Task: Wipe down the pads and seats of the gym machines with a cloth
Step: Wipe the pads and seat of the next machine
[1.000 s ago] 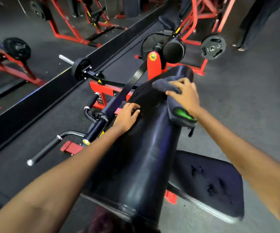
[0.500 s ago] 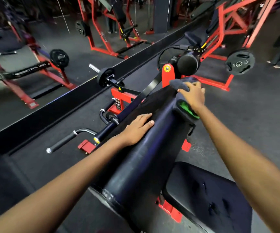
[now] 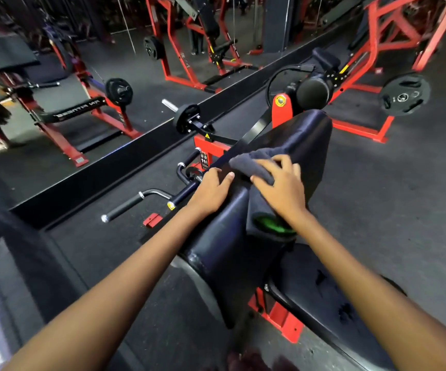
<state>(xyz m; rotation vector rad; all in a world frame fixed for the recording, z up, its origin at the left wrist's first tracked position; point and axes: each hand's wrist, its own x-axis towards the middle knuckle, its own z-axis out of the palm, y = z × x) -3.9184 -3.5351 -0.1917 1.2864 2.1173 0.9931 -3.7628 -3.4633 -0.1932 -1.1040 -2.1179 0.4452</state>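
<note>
A long black arm pad [image 3: 304, 135] slopes away from me on a red-framed curl machine. On its middle lies a dark grey cloth [image 3: 246, 163] with a green patch [image 3: 270, 223] near my wrist. My right hand [image 3: 283, 188] presses down on the cloth with spread fingers. Flat on the pad's left edge, beside the cloth, rests my left hand [image 3: 211, 188]. Below the pad at the lower right is the black seat [image 3: 323, 295], its surface scuffed.
A curl bar with a black grip [image 3: 125, 210] sticks out to the left of the pad. A round roller pad [image 3: 312, 93] and a weight plate [image 3: 403, 95] stand beyond it. A wall mirror [image 3: 82, 108] runs along the left, with red machines [image 3: 393, 36] behind.
My right hand has slid the cloth from the pad's far top end back toward me to the middle. My left hand has stayed on the pad's left edge.
</note>
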